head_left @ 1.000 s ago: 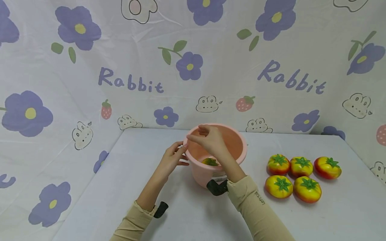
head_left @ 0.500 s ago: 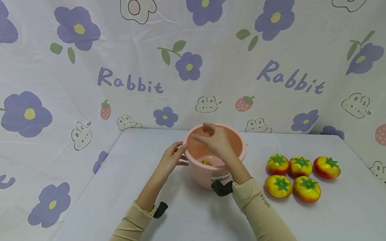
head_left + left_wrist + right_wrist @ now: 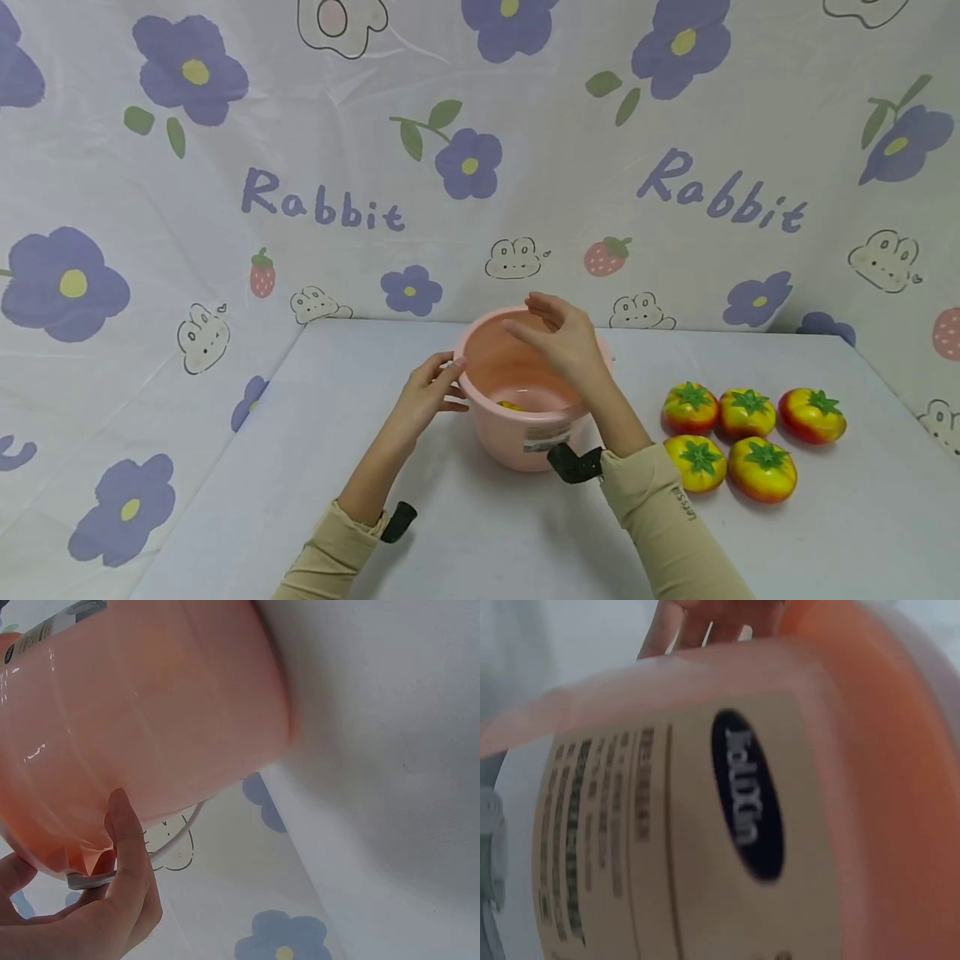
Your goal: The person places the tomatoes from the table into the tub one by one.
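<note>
A pink bucket (image 3: 498,437) stands upright on the white table. My left hand (image 3: 426,396) holds its left rim, the thumb on the rim and the fingers curled beneath, beside the grey handle (image 3: 90,881) in the left wrist view. My right hand (image 3: 566,342) hovers over the bucket's mouth, fingers apart and holding nothing. Low in the bucket a sliver of a yellow toy fruit (image 3: 512,406) shows; the near wall hides the rest. The bucket's paper label (image 3: 690,847) fills much of the right wrist view, blurred.
Several yellow-and-red toy fruits (image 3: 763,468) with green star-shaped leaf tops lie in two rows to the right of the bucket. The right sleeve partly covers the nearest one. A patterned cloth (image 3: 525,208) hangs behind the white table (image 3: 337,358).
My right hand has moved to the right across the bucket's mouth and risen slightly. Less of the fruit inside shows now. The left hand stays on the rim.
</note>
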`<move>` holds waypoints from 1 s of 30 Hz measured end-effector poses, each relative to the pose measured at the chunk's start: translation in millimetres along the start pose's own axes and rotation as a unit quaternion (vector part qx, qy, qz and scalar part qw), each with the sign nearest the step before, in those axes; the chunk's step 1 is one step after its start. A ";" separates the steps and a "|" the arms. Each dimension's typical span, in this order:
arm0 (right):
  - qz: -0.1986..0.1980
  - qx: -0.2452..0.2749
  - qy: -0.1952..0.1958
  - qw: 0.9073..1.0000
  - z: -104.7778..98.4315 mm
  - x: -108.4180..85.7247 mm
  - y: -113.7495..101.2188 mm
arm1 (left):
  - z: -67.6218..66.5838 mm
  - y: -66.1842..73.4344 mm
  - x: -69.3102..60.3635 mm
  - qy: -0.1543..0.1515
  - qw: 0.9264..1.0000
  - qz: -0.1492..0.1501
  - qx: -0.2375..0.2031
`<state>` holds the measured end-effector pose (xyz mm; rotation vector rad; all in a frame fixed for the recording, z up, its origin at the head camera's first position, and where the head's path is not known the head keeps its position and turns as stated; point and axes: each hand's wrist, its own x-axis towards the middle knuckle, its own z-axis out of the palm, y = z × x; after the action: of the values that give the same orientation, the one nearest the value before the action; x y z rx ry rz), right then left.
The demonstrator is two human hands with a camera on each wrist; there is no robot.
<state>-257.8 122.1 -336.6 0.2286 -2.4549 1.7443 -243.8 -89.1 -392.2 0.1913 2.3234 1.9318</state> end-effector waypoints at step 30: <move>0.011 -0.055 0.068 0.996 -83.2 -24.8 55.6 | -0.1 -0.3 -0.6 0.002 1.000 0.003 0.009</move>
<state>-243.2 220.0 -365.4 0.0693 -2.4548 1.5706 -243.2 -89.3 -392.4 0.1972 2.3465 1.9162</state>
